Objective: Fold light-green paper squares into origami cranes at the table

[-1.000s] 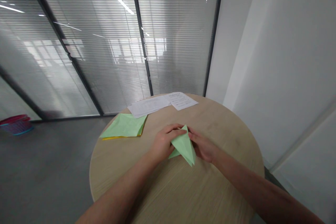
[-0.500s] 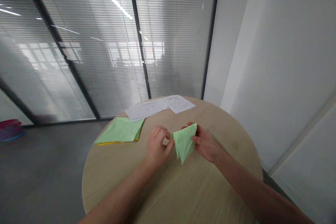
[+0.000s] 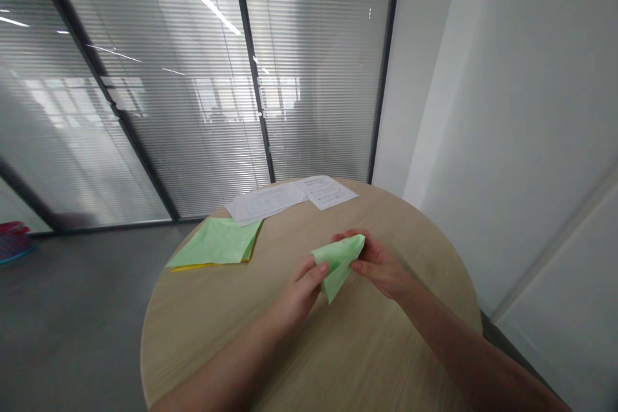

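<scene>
A folded piece of light green paper (image 3: 338, 262) is held above the table between my two hands, its pointed end hanging downward. My left hand (image 3: 305, 286) grips its left side, with the thumb lying on the near face and the fingers behind. On the right, my right hand (image 3: 379, 265) pinches the upper right corner, thumb in front and the other fingers at the back. The paper hides parts of the fingers on both hands.
The round wooden table (image 3: 405, 335) carries green sheets (image 3: 219, 241) with yellow paper (image 3: 196, 267) under them at the left. White printed sheets (image 3: 328, 192) lie at the back. Beyond are a blind-covered glass partition (image 3: 318, 77), a white wall (image 3: 531, 141) and a pink basket (image 3: 13, 241) on the floor.
My left hand has moved from the paper's upper left edge down onto its left side, thumb now across the front. The hanging flaps look closer together. The view has shifted slightly.
</scene>
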Available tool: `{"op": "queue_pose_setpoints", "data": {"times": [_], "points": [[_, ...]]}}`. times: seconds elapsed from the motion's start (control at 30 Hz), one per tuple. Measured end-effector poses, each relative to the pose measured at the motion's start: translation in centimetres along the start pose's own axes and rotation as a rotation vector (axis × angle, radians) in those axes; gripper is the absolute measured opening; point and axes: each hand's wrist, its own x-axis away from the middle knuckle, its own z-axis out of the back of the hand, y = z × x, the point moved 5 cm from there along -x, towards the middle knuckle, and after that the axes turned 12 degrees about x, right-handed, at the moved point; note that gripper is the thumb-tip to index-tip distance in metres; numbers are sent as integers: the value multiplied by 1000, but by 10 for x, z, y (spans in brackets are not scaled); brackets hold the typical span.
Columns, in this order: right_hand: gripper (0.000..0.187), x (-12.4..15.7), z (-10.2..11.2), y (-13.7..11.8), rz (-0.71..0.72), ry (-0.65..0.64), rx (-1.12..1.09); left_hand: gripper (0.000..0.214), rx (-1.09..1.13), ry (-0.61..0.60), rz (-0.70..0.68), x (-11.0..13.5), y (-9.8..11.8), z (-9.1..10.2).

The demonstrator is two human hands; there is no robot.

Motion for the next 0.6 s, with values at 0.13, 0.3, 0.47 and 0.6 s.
{"op": "queue_pose_setpoints", "data": {"times": [0.13,0.3,0.47,0.6], "points": [[43,2,-7,0,-44,-34,17,46,158,-38,122,0,-2,-9],[44,2,-11,2,-69,-35,15,48,209,-57,181,-1,-7,-11],[43,3,-12,5,-77,-54,-20,50,267,-36,230,1,-12,-12],[43,4,-12,7,-90,-57,-38,48,310,-61,252,2,-12,-13]]}}
